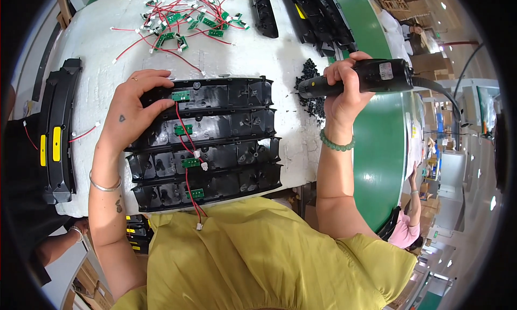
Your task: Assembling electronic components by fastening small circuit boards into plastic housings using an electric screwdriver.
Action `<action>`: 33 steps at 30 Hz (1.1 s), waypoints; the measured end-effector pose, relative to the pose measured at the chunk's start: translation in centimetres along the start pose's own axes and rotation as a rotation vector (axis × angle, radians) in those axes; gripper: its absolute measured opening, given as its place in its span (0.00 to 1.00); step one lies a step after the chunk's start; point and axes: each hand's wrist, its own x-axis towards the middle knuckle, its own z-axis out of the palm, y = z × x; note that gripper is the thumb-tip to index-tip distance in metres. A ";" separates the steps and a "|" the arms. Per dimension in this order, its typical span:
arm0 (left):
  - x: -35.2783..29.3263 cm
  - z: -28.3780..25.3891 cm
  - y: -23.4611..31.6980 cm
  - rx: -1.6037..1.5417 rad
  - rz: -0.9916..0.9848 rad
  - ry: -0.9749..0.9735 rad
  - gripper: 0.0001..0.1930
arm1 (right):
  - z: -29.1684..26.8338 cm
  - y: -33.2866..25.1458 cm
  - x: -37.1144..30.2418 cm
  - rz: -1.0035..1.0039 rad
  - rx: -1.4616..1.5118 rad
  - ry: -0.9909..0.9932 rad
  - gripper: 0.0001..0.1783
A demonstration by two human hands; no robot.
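Four narrow black plastic housings lie in a stack of rows before me; the farthest housing (237,93) has my left hand (137,105) at its left end. The fingers curl over its far edge and the thumb rests by a small green circuit board (181,96) in it. Red wires (182,119) run from the boards to white plugs. The other rows each carry a green board (190,162). My right hand (349,86) grips a black electric screwdriver (377,77), held level with its tip pointing left over a heap of small black screws (309,73).
Loose green boards with red wires (183,22) are heaped at the far side of the white padded table (97,46). Black housings (318,19) lie far right; another housing with yellow labels (60,132) stands at left. A green surface (374,159) borders the right. Other people are nearby.
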 end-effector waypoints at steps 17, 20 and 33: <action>2.9 5.9 7.7 0.007 0.377 0.006 0.08 | 4.0 -8.4 -3.0 -0.142 0.386 -0.446 0.21; 2.4 5.2 7.7 -0.023 0.363 0.039 0.08 | 4.6 -8.8 -3.2 -0.148 0.443 -0.481 0.22; 1.1 4.0 7.3 -0.157 0.381 0.103 0.09 | 6.3 -10.1 -3.7 -0.172 0.540 -0.474 0.17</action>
